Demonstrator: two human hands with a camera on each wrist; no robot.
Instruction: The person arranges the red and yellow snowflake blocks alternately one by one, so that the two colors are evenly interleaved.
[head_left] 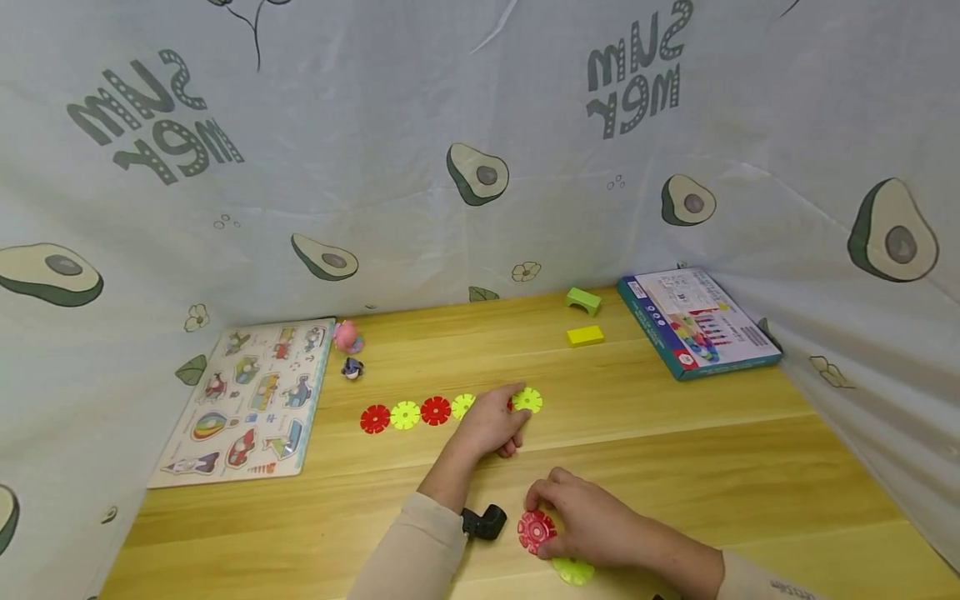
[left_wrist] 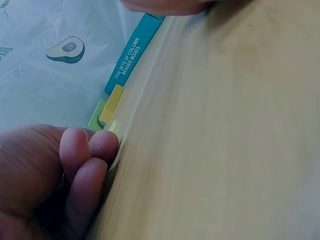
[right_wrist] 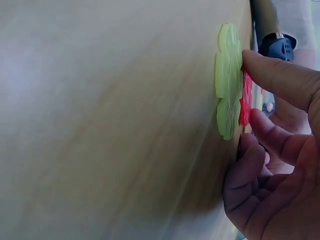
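A row of alternating red and yellow-green notched plastic discs lies on the wooden table, with a red disc (head_left: 375, 419) at its left end. My left hand (head_left: 487, 423) reaches over the row and covers part of it. Its thumb and index finger pinch the edge of the yellow-green disc (head_left: 528, 400) at the right end. Closer to me, my right hand (head_left: 600, 518) grips a red disc (head_left: 536, 532) between thumb and index finger. Beside that lies another yellow-green disc (head_left: 573, 571), partly under the hand; in the right wrist view it stands nearest the camera.
A picture puzzle board (head_left: 247, 400) lies at the left, with a pink toy (head_left: 347, 336) and a small dark figure (head_left: 352, 367) beside it. At the back are a green arch block (head_left: 583, 301), a yellow block (head_left: 585, 336) and a teal-edged box (head_left: 697, 325). A printed curtain hangs behind.
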